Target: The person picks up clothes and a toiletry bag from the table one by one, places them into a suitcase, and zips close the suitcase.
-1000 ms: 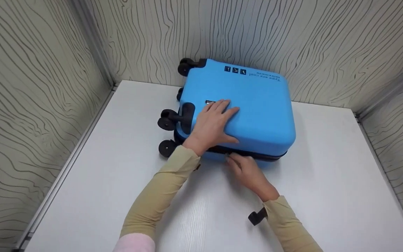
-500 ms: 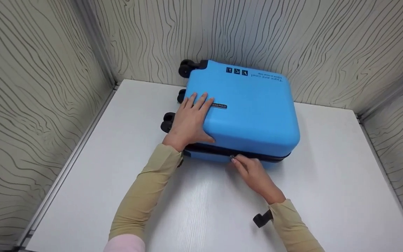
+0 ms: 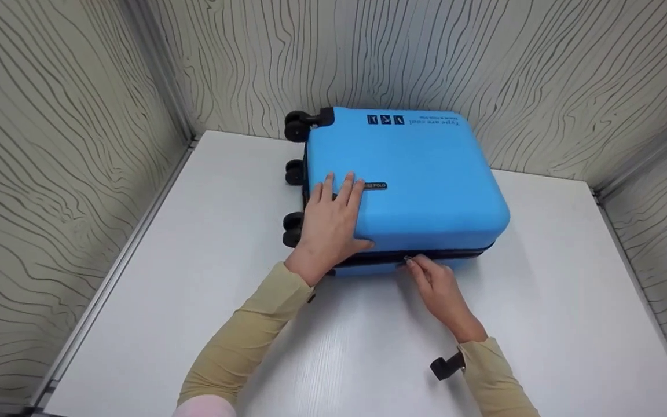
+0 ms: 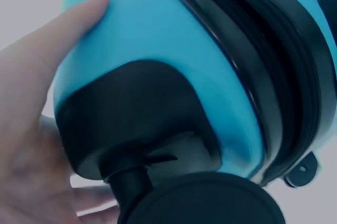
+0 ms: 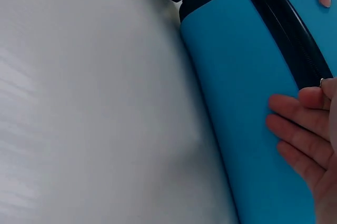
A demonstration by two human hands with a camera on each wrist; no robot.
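Observation:
A blue hard-shell suitcase (image 3: 420, 168) lies flat on the white table, its black wheels (image 3: 296, 126) pointing left. My left hand (image 3: 332, 226) rests with spread fingers on the top shell at the near left corner, beside a small nameplate (image 3: 376, 186). In the left wrist view, the thumb lies on the blue shell next to a black corner guard (image 4: 131, 108). Along the near side runs the black zipper band (image 5: 284, 29). On that band my right hand (image 3: 440, 289) pinches a small metal zipper pull (image 5: 321, 82) between thumb and forefinger, the other fingers lying near the lower shell.
Behind the suitcase stands a wood-grain patterned wall (image 3: 403, 52), with further panels at left and right. White tabletop (image 3: 322, 359) extends in front and to both sides. A black wrist mount (image 3: 446, 366) sticks out from the right sleeve.
My right hand has moved to the right along the zipper band with the pull. The suitcase has turned slightly and come nearer. My left hand has shifted toward the wheel end, still on top.

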